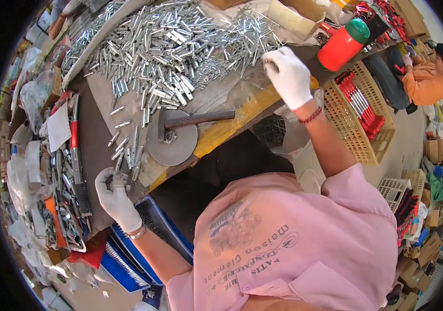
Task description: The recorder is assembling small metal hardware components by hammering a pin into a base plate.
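My left hand (115, 199), in a white glove, is at the table's left front edge with its fingers curled in. Whatever it may hold is too small to make out. Beside its fingertips lie several short metal rods (136, 147). Further right, my gloved right hand (290, 76) reaches to the edge of a pile of thin metal pins (252, 39). Its fingers are bent together, and their tips are partly hidden. A hammer (201, 118) rests on a round metal disc (180, 150) between my hands. Behind it spreads a large heap of silvery metal tubes (154, 57).
A red bottle with a green top (338, 49) stands right of my right hand. Red-handled tools fill part of a yellow crate (330, 106) below. Tools (73, 155) crowd the left side, above blue bins (167, 223). Another person (424, 83) sits at the far right.
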Available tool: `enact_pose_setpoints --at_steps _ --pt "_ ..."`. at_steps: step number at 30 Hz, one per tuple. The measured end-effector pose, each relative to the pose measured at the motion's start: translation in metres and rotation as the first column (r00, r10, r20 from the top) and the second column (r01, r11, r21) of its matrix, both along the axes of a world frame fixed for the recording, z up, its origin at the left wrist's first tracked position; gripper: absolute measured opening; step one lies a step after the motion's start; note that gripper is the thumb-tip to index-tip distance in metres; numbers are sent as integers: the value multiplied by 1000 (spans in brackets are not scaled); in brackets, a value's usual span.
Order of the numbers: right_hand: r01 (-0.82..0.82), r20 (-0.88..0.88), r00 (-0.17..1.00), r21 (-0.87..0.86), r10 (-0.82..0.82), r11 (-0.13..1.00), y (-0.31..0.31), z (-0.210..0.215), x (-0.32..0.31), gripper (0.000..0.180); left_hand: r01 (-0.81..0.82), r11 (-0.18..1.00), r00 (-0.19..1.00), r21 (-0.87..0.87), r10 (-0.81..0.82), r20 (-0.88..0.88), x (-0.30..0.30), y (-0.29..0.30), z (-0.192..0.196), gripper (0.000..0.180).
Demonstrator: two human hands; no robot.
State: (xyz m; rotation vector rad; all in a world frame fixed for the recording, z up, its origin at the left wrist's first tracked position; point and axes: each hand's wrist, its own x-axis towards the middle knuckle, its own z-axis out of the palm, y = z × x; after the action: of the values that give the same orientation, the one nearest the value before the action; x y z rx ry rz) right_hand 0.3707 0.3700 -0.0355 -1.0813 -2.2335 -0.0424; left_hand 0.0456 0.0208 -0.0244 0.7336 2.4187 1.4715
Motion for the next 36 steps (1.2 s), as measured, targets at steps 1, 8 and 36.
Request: enact_pose_setpoints --at_steps 1,8,36 --pt "117 118 986 29 -120 993 12 -1 2 10 -4 990 996 140 -8 91 18 6 10 21" --pt "187 50 982 -266 -180 946 48 -24 -6 22 160 943 885 290 -268 382 74 31 8 19" --pt "-614 206 731 -217 650 759 -123 -6 -108 4 413 911 847 -20 -392 -358 59 44 -11 9"
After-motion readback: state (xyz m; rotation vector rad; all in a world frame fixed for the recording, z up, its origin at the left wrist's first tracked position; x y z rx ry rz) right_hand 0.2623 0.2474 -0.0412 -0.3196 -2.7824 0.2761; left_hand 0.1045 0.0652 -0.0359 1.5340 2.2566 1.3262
